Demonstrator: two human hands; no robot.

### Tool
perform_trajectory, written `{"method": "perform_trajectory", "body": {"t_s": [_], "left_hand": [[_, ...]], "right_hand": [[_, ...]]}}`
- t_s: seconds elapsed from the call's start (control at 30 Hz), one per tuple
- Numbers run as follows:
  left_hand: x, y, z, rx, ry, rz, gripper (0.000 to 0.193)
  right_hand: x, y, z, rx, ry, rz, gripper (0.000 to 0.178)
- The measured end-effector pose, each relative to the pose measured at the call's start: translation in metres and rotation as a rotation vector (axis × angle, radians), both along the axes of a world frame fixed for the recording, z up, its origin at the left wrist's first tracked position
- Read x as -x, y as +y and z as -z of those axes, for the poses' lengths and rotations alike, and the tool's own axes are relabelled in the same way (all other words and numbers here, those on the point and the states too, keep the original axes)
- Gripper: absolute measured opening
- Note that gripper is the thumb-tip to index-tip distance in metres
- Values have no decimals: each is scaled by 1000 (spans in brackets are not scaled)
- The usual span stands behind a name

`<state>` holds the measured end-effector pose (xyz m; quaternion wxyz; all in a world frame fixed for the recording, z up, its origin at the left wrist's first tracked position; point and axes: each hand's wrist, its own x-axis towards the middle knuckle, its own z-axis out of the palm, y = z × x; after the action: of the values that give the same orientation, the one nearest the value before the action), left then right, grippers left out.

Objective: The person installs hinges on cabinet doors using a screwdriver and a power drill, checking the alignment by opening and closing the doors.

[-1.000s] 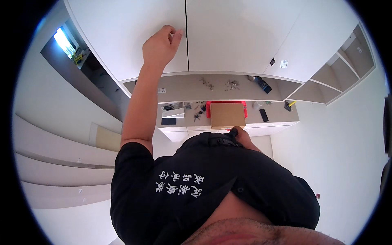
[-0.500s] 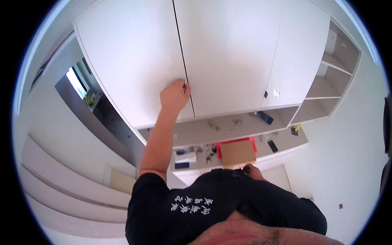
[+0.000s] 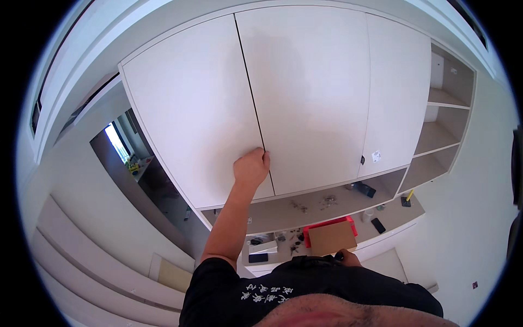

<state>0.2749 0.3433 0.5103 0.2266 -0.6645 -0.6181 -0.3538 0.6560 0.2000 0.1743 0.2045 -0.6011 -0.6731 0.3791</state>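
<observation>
My left hand (image 3: 252,168) is raised and closed, pressed to the dark gap between the left cabinet door (image 3: 180,109) and the middle cabinet door (image 3: 310,98). Its fingertips are hidden, so what they pinch cannot be made out. Both doors are flat, white and nearly level with each other. Low by my waist, my right hand (image 3: 350,259) is curled round a small black object (image 3: 339,255). Most of that object is hidden behind my dark shirt.
Below the doors runs an open shelf (image 3: 283,213) with scattered small hardware and a dark bottle-like item (image 3: 364,189). The lower counter holds a cardboard box (image 3: 332,238), a red tray (image 3: 353,224) and a black phone (image 3: 378,225). Open shelves (image 3: 444,131) stand at the right.
The view has tilted up, so the cabinet sits lower and its top edge shows. My left hand has stayed closed and slid slightly down the door gap. The right hand keeps its grip.
</observation>
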Motion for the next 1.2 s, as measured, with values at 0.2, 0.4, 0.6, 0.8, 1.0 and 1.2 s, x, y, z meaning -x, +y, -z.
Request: {"method": "perform_trajectory", "body": {"t_s": [0.2,0.4,0.6,0.8,1.0,1.2], "left_hand": [[3,0,2,-16,5,11,28],[3,-1,0,17,-22,22,29],[20,10,0,61,-4,17,33],[16,10,4,99,22,33,36],[15,7,2,112,14,-12,36],[18,10,4,45,41,-5,33]], "right_hand": [[5,3,7,12,-7,-11,46],[6,-1,12,-57,12,8,48],[12,2,2,21,-3,-81,42],[8,-3,1,-27,19,-62,43],[2,3,19,-27,-14,-69,44],[2,3,21,-40,-5,-62,44]]}}
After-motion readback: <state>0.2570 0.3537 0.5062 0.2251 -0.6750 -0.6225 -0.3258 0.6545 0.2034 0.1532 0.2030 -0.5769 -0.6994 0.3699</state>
